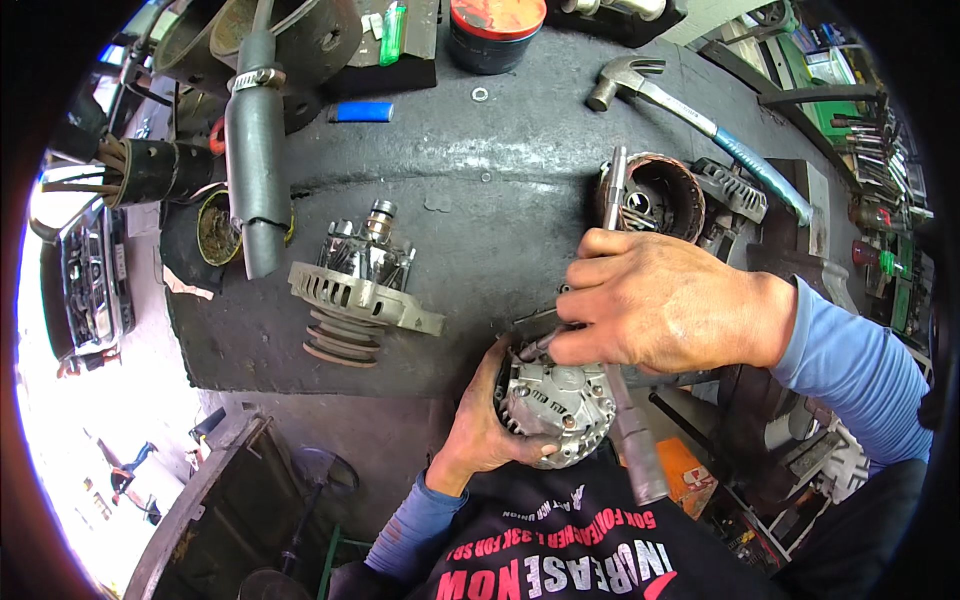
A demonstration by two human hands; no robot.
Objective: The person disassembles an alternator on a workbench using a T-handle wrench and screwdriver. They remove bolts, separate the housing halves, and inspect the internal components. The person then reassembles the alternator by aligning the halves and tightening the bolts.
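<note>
My left hand (480, 425) is wrapped round the round metal rear housing of an alternator (558, 400), held at the bench's near edge in front of my shirt. Above it, my right hand (670, 305) is closed on a long steel T-handle wrench (636, 440). Its bar sticks out past both sides of the fist, and a thin shaft seems to run from the fingers to the housing's upper left edge. The fist hides where bar and shaft meet. Left of my hands, the alternator's front half (355, 285) rests pulley-down with its rotor upward.
A copper-wound stator ring (690, 205) with small parts inside sits beyond my right hand. A claw hammer (690, 115) lies behind it. Farther back are a red-rimmed tub (497, 35), a blue cylinder (362, 112) and a green lighter (393, 38). A grey pipe (257, 160) juts in at left.
</note>
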